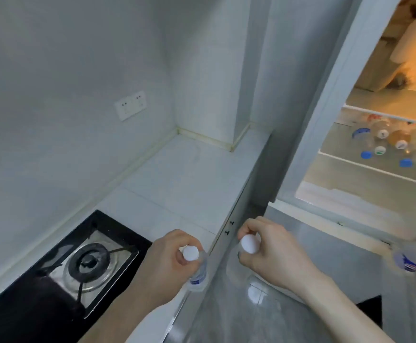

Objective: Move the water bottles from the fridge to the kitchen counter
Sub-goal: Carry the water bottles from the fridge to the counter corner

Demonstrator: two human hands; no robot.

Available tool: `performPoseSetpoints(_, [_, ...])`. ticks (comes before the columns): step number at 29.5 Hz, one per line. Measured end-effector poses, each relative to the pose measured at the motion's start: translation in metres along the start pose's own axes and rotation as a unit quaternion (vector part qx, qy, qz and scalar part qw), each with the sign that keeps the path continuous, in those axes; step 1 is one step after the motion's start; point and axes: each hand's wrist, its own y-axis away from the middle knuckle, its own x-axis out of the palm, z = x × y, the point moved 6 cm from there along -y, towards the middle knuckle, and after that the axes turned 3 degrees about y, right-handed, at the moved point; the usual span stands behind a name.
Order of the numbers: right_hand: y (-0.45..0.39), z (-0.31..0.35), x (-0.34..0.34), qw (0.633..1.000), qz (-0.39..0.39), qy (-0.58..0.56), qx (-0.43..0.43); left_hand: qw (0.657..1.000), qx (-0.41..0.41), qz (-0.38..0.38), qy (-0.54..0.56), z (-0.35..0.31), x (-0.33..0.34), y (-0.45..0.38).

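hands carry two clear plastic water bottles with white caps toward the white tiled kitchen counter (177, 174): left hand (167, 258) closed around one bottle (197, 271) at the counter's front edge, right hand (271, 251) pinching another (247, 246) by its neck, off the counter, over grey floor. next, seemingly, both get set upright on the tiles, clear of the black gas hob (83, 263); more bottles wait in the open fridge (385, 144).

White tiled wall (65, 70) standing behind gas stove (88, 261); double socket (130, 105) sitting above it; grey glossy floor (263, 318) lying right of it, reflecting ceiling light.
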Motion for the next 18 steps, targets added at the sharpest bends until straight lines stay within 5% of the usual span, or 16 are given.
performPoseSetpoints(9, [-0.027,0.088,0.046,0.987,0.090,-0.007,-0.136,0.984,-0.115,-0.139,-0.005,0.043,-0.063,0.081])
performPoseSetpoints(18, [-0.022,0.148,0.090,0.934,0.191,0.002,-0.302,0.913,-0.242,-0.329,-0.015,0.057,-0.073,0.185])
